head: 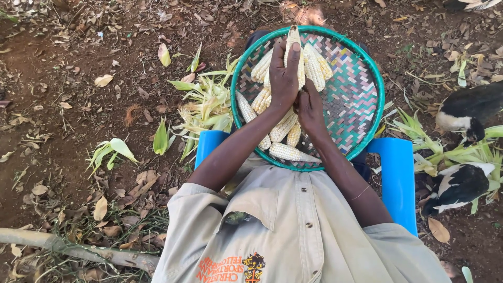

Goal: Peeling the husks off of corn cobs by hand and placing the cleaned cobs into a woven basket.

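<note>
Cob [294, 52]: we hold it over the tray's [367, 73] far side; stiff, light, bumpy.
Left hand [283, 78]: clasps its middle.
Right hand [310, 107]: curled at its near end.

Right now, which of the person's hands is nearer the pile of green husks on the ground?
Left. The left hand grips a cob over the basket, on the husks' side; the right hand is farther away.

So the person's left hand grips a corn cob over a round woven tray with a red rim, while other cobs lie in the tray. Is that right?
Not quite: the rim is green, not red. The head view shows the left hand gripping a corn cob over the round woven tray, whose rim is green, with other cobs lying in the tray.
</note>
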